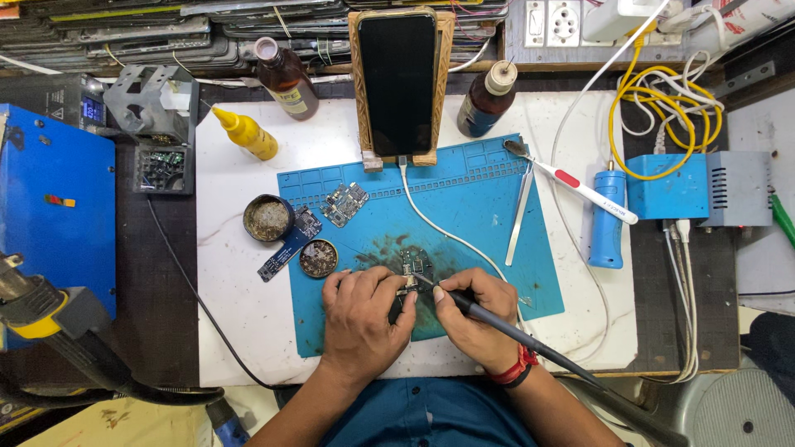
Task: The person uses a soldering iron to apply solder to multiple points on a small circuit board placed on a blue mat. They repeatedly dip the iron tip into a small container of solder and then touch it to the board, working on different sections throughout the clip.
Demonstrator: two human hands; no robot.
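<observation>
Two hands: left hand (362, 310) apparently pinching circuit board (413, 266), right hand (474, 314) gripping soldering iron (497, 323).

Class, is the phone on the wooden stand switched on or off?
Its screen looks off: the phone on the wooden stand shows plain black glass.

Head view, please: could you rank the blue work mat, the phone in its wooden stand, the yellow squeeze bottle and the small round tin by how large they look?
1. blue work mat
2. phone
3. yellow squeeze bottle
4. small round tin
</observation>
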